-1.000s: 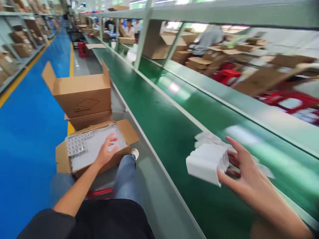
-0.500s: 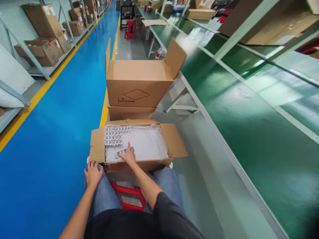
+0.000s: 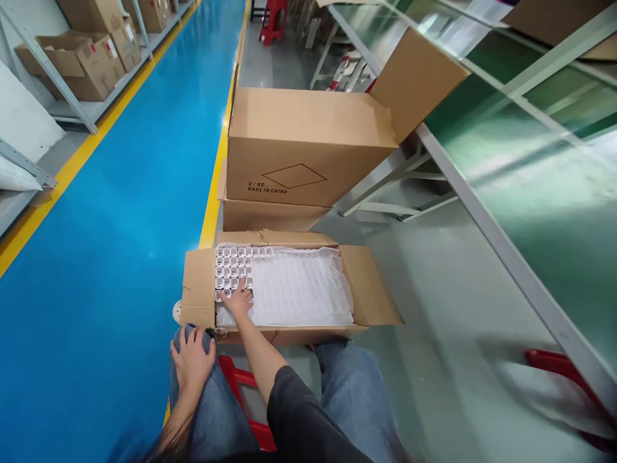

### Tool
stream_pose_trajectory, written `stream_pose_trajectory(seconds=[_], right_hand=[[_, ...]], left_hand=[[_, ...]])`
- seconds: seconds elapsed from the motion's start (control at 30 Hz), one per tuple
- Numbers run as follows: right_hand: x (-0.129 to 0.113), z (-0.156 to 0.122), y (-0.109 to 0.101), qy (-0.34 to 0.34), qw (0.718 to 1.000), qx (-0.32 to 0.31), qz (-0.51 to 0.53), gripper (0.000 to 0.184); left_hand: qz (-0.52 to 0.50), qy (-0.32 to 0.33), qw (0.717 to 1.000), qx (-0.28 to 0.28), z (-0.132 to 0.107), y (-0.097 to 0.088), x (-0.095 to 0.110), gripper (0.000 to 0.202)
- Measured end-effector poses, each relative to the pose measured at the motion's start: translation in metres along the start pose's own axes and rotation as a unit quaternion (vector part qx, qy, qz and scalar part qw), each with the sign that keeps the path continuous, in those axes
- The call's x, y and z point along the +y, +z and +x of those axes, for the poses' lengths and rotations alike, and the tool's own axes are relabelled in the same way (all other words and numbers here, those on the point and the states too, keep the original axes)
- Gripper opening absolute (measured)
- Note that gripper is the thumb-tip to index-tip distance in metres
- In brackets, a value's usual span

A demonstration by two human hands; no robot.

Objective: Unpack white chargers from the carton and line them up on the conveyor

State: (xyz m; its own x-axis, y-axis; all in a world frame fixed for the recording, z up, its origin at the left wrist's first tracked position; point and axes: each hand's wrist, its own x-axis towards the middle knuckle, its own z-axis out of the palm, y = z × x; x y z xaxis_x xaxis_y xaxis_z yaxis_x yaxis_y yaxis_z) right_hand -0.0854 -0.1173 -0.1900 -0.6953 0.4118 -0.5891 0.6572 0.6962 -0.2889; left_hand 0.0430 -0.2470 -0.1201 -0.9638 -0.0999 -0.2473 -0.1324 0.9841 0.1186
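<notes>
In front of my knees is an open cardboard box [image 3: 289,335] with a sheet of white translucent wrap [image 3: 301,289] inside. At its left end, several small white square hollow pieces [image 3: 234,262] stand packed in rows, openings up. My right hand [image 3: 238,301] is at the near edge of this block, thumb and fingers around the ends of a row of the pieces [image 3: 226,293]. That row sits against the others, partly hidden by my hand. My left hand [image 3: 193,357] lies with fingers spread on my left knee and holds nothing.
A larger open carton [image 3: 308,167] stands just beyond the box. On the right runs a long green-topped table [image 3: 544,193] with pale legs. Shelving with cartons [image 3: 87,64] lines the left, past the blue floor [image 3: 130,167]. A red stool [image 3: 274,22] is farther off.
My right hand has brought the row of small pieces left and away from me, up against the block. My left hand stays on my knee. The view has tilted down and closer.
</notes>
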Motion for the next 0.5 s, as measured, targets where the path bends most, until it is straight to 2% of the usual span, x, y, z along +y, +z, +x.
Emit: stream_pose_trajectory(seconds=[0.13, 0.3, 0.4, 0.5], right_hand=[[0.014, 0.003, -0.023, -0.042, 0.998, -0.046, 0.003, 0.103], [0.038, -0.020, -0.061, -0.137, 0.989, -0.040, 0.044, 0.065], [0.079, -0.053, -0.105, -0.208, 0.973, -0.015, 0.095, 0.055], [0.144, -0.104, -0.171, -0.252, 0.957, 0.041, 0.136, 0.052]], left_hand=[[0.004, -0.004, 1.000, 0.000, 0.000, -0.001, -0.001, 0.038], [0.020, -0.017, 1.000, 0.000, 0.008, 0.001, -0.003, 0.039], [0.022, -0.008, 1.000, -0.001, 0.008, -0.010, -0.004, 0.036], [0.012, 0.034, 0.999, -0.010, 0.013, -0.031, 0.003, 0.028]])
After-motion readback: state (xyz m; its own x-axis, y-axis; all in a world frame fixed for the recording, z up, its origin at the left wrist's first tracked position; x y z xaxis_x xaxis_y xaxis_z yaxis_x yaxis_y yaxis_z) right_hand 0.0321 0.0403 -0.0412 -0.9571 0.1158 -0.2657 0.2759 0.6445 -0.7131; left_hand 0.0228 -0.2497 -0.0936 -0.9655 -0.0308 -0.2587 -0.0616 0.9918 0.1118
